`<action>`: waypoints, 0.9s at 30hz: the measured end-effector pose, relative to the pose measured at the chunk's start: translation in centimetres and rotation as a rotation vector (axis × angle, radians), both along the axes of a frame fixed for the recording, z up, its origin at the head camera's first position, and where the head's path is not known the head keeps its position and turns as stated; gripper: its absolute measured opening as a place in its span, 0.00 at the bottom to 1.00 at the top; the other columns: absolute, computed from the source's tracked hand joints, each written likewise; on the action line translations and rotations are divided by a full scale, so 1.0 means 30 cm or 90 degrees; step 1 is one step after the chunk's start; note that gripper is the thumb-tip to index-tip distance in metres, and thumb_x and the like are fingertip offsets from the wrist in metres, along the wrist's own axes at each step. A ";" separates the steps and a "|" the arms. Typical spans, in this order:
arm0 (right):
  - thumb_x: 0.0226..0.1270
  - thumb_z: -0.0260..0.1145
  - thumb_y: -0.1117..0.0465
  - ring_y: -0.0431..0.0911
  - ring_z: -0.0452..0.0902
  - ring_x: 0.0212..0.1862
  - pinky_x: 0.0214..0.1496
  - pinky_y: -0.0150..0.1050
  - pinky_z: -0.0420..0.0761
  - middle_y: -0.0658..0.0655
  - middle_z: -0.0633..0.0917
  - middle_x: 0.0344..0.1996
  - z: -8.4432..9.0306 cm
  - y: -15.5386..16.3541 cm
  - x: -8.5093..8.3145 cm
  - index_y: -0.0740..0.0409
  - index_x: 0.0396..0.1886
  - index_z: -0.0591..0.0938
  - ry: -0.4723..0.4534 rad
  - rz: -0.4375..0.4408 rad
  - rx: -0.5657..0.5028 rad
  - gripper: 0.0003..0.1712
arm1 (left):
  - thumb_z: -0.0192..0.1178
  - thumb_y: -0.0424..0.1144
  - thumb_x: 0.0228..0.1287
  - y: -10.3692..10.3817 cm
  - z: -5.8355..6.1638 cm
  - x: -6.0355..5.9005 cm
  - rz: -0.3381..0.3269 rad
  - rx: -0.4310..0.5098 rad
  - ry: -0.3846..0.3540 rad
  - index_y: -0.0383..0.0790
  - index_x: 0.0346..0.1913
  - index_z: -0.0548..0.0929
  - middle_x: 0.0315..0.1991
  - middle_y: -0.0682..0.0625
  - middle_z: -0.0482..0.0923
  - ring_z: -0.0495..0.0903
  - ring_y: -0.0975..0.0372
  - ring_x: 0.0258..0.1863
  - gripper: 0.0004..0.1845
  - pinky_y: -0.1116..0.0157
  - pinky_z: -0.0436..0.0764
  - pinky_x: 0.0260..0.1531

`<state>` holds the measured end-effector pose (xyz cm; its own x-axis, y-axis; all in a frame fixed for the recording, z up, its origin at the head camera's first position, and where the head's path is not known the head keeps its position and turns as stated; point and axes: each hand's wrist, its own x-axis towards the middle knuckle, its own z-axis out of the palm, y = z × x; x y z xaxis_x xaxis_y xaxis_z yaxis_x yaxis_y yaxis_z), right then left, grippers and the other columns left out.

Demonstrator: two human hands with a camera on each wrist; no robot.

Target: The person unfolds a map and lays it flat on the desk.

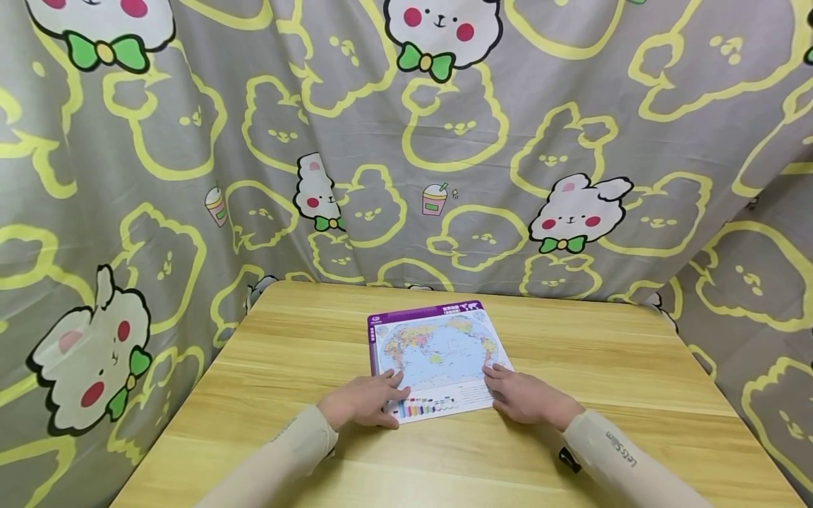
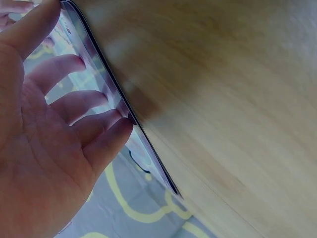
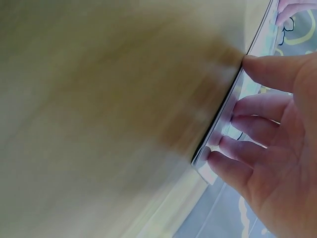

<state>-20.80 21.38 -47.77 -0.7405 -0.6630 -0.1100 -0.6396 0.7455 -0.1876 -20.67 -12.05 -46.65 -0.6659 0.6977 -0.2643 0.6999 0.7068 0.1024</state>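
Left hand [image 1: 366, 400], right hand [image 1: 526, 397] | fingers apart, slightly bent | touching map [image 1: 444, 356]

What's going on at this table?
A person in beige sleeves has both bare hands on a flat rectangular world-map sheet with a purple border, which lies face up on a light wood-grain table. The left hand rests its fingers near the sheet's lower left corner; the right hand touches its lower right side. The purple title band is at the far edge. A grey cartoon-print curtain hangs behind.
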 end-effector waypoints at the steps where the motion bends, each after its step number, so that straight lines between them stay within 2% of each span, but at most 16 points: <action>1: 0.66 0.60 0.60 0.63 0.60 0.66 0.64 0.56 0.65 0.67 0.67 0.66 0.000 0.002 0.000 0.71 0.62 0.71 0.000 0.001 -0.001 0.28 | 0.58 0.60 0.60 0.001 0.000 0.001 -0.002 -0.001 0.002 0.50 0.69 0.68 0.71 0.44 0.56 0.55 0.52 0.70 0.36 0.56 0.64 0.64; 10: 0.67 0.60 0.60 0.62 0.59 0.67 0.65 0.55 0.64 0.65 0.66 0.67 0.000 0.016 -0.005 0.70 0.63 0.70 -0.009 -0.002 0.004 0.28 | 0.58 0.61 0.59 0.010 0.002 0.013 -0.013 -0.001 0.013 0.50 0.68 0.68 0.71 0.44 0.57 0.56 0.52 0.70 0.36 0.57 0.65 0.63; 19: 0.67 0.61 0.63 0.64 0.61 0.66 0.62 0.57 0.66 0.67 0.67 0.66 0.013 0.023 -0.010 0.71 0.62 0.71 -0.005 0.011 -0.004 0.27 | 0.58 0.62 0.59 0.020 0.012 0.026 -0.018 -0.007 0.009 0.51 0.69 0.67 0.71 0.44 0.57 0.55 0.52 0.70 0.37 0.57 0.66 0.63; 27: 0.67 0.61 0.63 0.64 0.61 0.65 0.62 0.58 0.66 0.68 0.67 0.65 0.010 0.034 -0.022 0.72 0.62 0.71 -0.006 0.000 0.001 0.27 | 0.57 0.63 0.58 0.030 0.004 0.034 -0.033 -0.018 0.016 0.52 0.69 0.67 0.71 0.46 0.56 0.56 0.52 0.70 0.37 0.56 0.65 0.63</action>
<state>-21.47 22.41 -47.48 -0.7393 -0.6629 -0.1184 -0.6380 0.7458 -0.1918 -19.65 -11.16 -46.53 -0.6360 0.7234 -0.2686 0.7374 0.6723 0.0646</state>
